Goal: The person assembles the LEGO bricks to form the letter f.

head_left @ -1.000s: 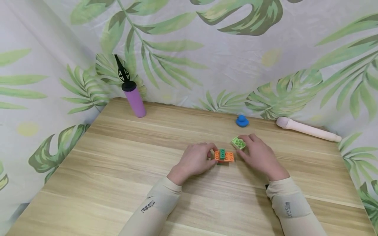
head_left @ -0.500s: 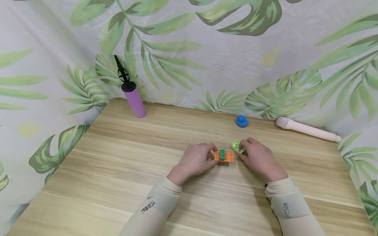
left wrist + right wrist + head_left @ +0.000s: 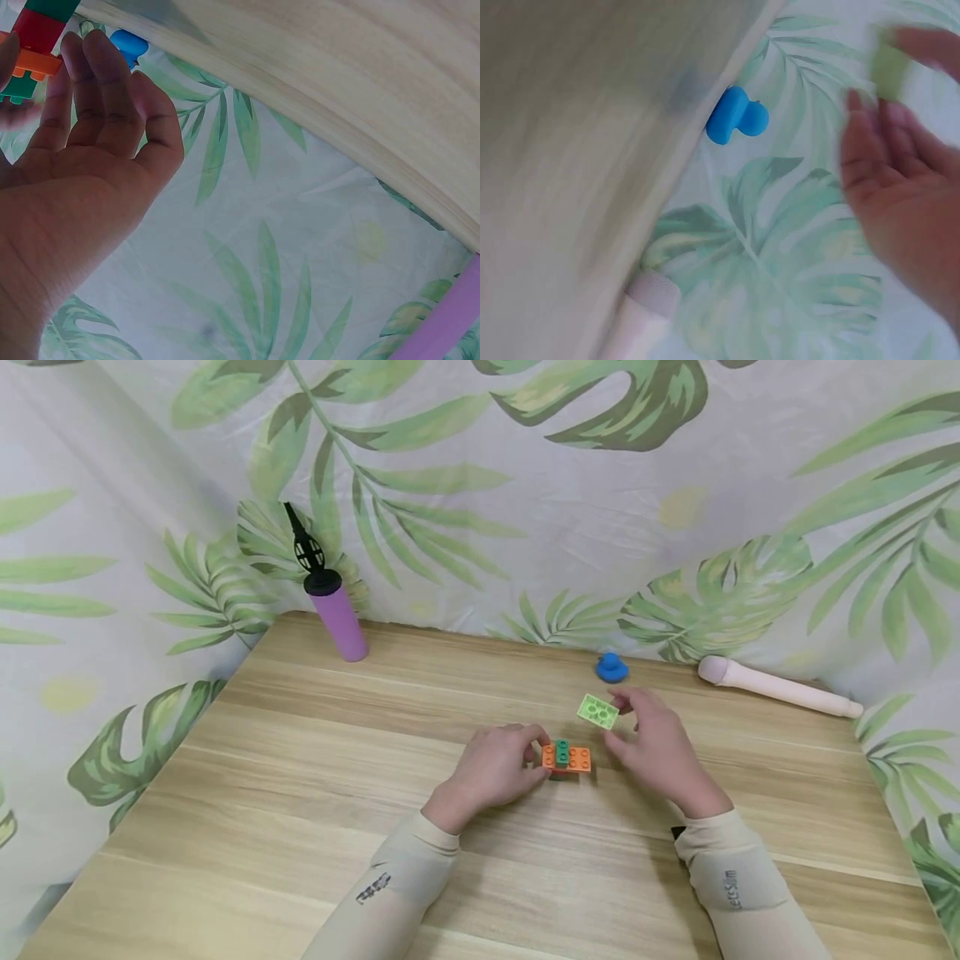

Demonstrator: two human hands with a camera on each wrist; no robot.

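My left hand [image 3: 498, 766] grips the left end of a small stack of toy building bricks between thumb and fingers. An orange brick [image 3: 578, 760] with round studs lies across it, and a small green brick [image 3: 562, 752] sits on top. The left wrist view shows a red brick [image 3: 39, 31] and another green brick [image 3: 56, 7] under the orange one. In my right hand [image 3: 660, 747], thumb and fingertips pinch a lime green brick [image 3: 597, 712] by its right end, its hollow underside facing the head camera. That brick is blurred in the right wrist view.
A blue rubber duck [image 3: 612, 668] sits near the table's back edge, just beyond the lime brick. At back right lies a pale pink toy microphone [image 3: 780, 687]. A purple hand pump [image 3: 339, 622] with a black nozzle stands at back left, before a leaf-print cloth [image 3: 450, 527].
My right hand has turned the lime brick and shifted it slightly up and left, so more of its underside shows. The left hand keeps its hold on the stack.
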